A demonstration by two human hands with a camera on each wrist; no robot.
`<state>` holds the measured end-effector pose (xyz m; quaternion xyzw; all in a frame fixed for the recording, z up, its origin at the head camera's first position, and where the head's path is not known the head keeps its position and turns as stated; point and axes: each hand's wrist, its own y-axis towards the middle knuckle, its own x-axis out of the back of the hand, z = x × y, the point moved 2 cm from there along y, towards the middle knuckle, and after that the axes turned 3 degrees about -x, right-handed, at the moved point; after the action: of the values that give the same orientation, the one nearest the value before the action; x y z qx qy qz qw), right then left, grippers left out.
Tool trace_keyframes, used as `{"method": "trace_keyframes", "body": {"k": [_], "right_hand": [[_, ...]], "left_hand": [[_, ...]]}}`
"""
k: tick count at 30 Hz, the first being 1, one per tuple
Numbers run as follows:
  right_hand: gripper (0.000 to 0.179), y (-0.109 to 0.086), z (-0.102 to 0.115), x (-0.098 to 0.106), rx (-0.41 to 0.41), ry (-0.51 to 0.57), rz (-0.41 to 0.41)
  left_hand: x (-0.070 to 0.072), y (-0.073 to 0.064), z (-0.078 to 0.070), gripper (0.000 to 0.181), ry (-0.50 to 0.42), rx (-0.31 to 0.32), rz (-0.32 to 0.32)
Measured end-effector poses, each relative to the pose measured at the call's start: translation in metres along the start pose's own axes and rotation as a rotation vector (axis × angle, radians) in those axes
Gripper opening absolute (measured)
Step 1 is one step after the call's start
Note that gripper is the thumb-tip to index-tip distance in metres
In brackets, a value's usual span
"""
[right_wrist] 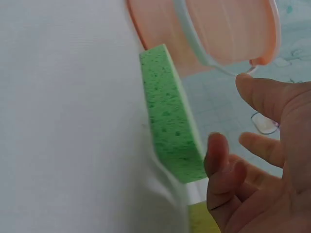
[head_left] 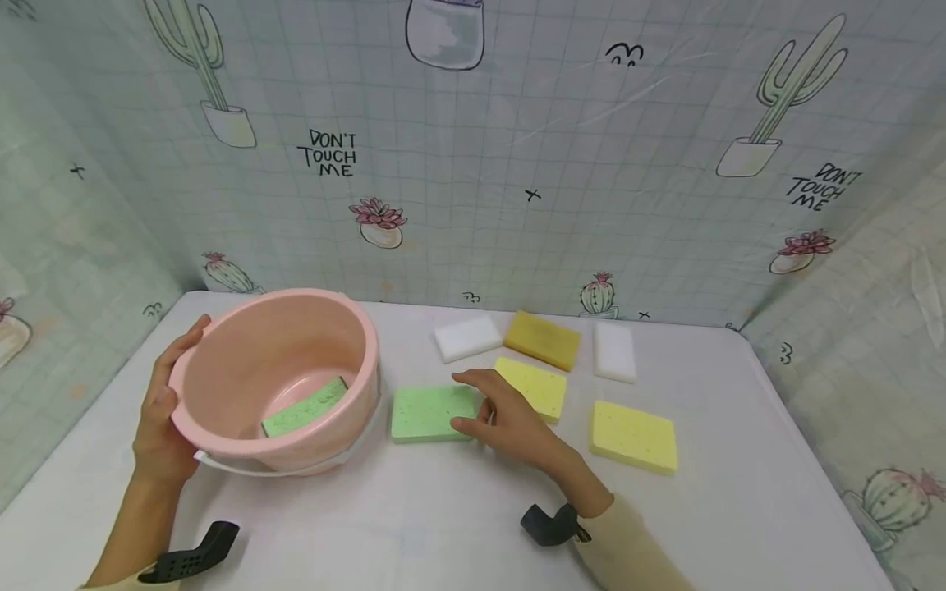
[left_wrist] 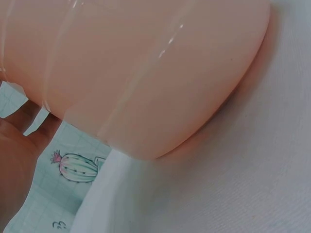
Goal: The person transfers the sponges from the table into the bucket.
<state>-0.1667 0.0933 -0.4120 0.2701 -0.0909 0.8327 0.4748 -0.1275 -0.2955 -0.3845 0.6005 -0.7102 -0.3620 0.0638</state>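
Observation:
A pink bucket (head_left: 347,427) with a white handle stands at the left of the table. A green sponge (head_left: 306,408) lies inside it. My left hand (head_left: 164,419) holds the bucket's left side at the rim; in the left wrist view its fingers reach behind the wall. Just right of the bucket, a second green sponge (head_left: 429,414) lies flat on the table. My right hand (head_left: 517,419) hovers at that sponge's right end, thumb and forefinger apart. The right wrist view shows the green sponge (right_wrist: 167,111) beside the fingers, not gripped; whether a fingertip touches it I cannot tell.
Behind and right of my right hand lie a pale yellow sponge (head_left: 535,387), a darker yellow sponge (head_left: 543,338) and two white sponges (head_left: 467,337). Farther right is another yellow sponge (head_left: 633,437). A cactus-print cloth (head_left: 473,164) hangs behind the white table (head_left: 399,525).

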Motion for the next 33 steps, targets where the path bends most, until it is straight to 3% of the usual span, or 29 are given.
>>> {"method": "trace_keyframes", "body": {"k": [7,14,33], "right_hand": [[0.070,0.000,-0.014,-0.016,0.009,0.011,-0.007],[0.077,-0.001,-0.024,-0.017,0.006,0.025,-0.004],[0.067,-0.002,-0.035,-0.018,-0.006,0.021,-0.059]], "left_hand": [[0.001,0.000,-0.002,0.059,-0.030,-0.003,0.000],[0.002,0.001,-0.002,0.058,-0.042,-0.011,-0.014],[0.000,-0.001,0.001,0.057,-0.017,0.000,-0.023]]}}
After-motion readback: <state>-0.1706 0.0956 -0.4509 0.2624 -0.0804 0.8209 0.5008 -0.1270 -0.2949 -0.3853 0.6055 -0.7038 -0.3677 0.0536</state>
